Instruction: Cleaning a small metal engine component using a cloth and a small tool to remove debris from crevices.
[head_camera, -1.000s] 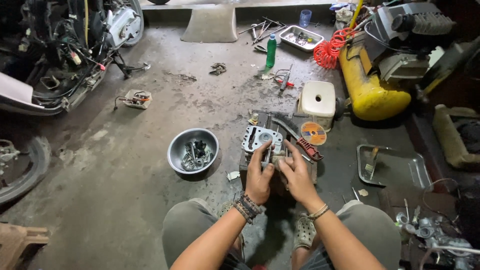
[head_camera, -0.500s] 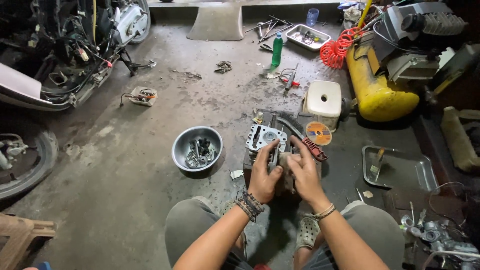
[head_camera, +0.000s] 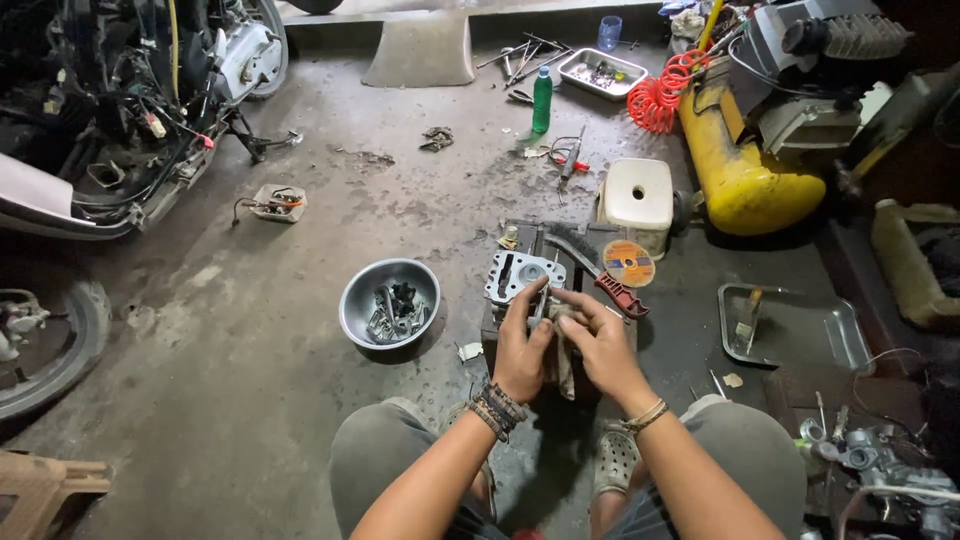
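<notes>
Left hand (head_camera: 523, 352) and right hand (head_camera: 600, 345) both closed around grey rag (head_camera: 562, 345) and small part, beside cylinder head (head_camera: 518, 276) on floor block. Wiping under way; steel bowl (head_camera: 390, 301) holds loose parts, untouched.

The floor (head_camera: 300, 330) is rough, matt concrete, stained dark with oil. The bowl (head_camera: 390, 300) is dull grey metal, holding small metal parts with some shine. The engine part (head_camera: 520, 275) under the left hand (head_camera: 522, 350) is cast metal, pale grey and matt, and the right hand (head_camera: 600, 345) presses a grubby cloth (head_camera: 562, 350) beside it. The tray (head_camera: 790, 325) at right is smooth sheet metal with a soft gleam. The tank (head_camera: 740, 170) far right is glossy yellow painted metal, the coiled hose (head_camera: 655, 100) shiny red plastic. The stool (head_camera: 638, 200) is smooth cream plastic, the bottle (head_camera: 541, 100) clear green plastic. The brush (head_camera: 600, 270) has a red plastic handle.
</notes>
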